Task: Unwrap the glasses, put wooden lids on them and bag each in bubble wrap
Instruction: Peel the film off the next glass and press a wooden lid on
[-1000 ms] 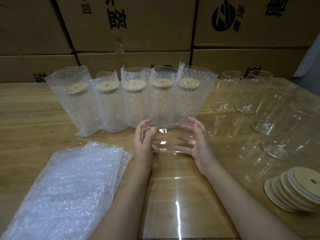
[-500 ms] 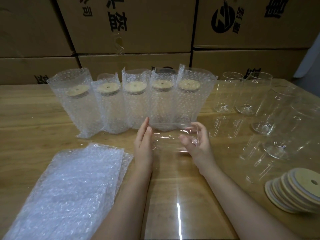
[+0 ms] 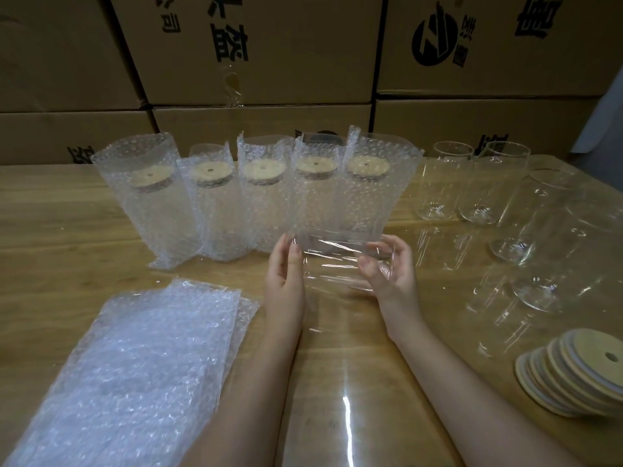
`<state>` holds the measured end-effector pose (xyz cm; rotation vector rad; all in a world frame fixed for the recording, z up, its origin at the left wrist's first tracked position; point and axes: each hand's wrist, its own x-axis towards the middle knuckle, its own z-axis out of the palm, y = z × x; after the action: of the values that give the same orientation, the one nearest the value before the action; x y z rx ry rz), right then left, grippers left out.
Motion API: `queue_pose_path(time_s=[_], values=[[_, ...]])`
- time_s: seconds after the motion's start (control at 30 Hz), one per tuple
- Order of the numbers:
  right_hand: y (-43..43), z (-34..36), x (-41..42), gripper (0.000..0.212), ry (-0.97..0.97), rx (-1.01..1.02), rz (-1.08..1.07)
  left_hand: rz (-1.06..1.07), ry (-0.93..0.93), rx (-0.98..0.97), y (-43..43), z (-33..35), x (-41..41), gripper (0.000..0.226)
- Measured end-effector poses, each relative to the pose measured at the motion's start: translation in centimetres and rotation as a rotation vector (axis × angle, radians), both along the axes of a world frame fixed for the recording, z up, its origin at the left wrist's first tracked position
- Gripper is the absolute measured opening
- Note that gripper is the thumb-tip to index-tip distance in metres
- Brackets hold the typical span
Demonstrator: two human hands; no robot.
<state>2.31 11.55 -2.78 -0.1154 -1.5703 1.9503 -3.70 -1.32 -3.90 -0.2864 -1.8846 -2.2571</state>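
Note:
A clear glass (image 3: pixel 337 261) still in thin clear wrapping lies sideways above the wooden table (image 3: pixel 50 224), held between my hands. My left hand (image 3: pixel 286 278) presses its straight fingers and thumb against the glass's left end. My right hand (image 3: pixel 387 271) curls its fingers and thumb round the right end. Behind the hands stand several bubble-wrap bagged glasses (image 3: pixel 256 197) with wooden lids in a row. Several bare glasses (image 3: pixel 445 183) stand at the right. A stack of wooden lids (image 3: pixel 580 372) lies at the near right.
A pile of flat bubble-wrap bags (image 3: pixel 135 365) lies at the near left. Stacked cardboard boxes (image 3: pixel 269 45) wall off the table's far edge. Loose clear wrapping film (image 3: pixel 344 382) covers the table between my forearms.
The glass has turned to lie lengthwise between my hands and moved slightly away from me. My hands have spread apart to its two ends, the left fingers straightening.

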Motion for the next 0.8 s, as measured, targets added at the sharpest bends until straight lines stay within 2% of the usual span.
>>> queue_pose_path(time_s=[0.13, 0.3, 0.47, 0.63, 0.73, 0.8], values=[[0.1, 0.1, 0.0, 0.064, -0.002, 0.018, 0.006, -0.075, -0.124, 0.044, 0.0, 0.2, -0.3, 0.019], [-0.2, 0.1, 0.2, 0.059, -0.029, 0.127, 0.048, -0.116, -0.304, 0.174, -0.5, 0.9, -0.9, 0.031], [-1.1, 0.2, 0.5, 0.062, -0.066, 0.239, -0.029, -0.061, -0.296, 0.223, -0.5, 1.1, -1.1, 0.030], [-2.3, 0.3, 1.2, 0.068, 0.028, 0.432, -0.137, -0.003, -0.179, 0.249, -0.6, 0.8, -1.1, 0.029], [-2.7, 0.2, 1.4, 0.069, 0.071, 0.443, -0.186, 0.023, -0.121, 0.236, -0.7, 0.8, -0.9, 0.026], [-2.6, 0.3, 1.3, 0.068, 0.077, 0.376, -0.200, 0.009, -0.066, 0.215, -0.8, 0.6, -0.7, 0.026]])
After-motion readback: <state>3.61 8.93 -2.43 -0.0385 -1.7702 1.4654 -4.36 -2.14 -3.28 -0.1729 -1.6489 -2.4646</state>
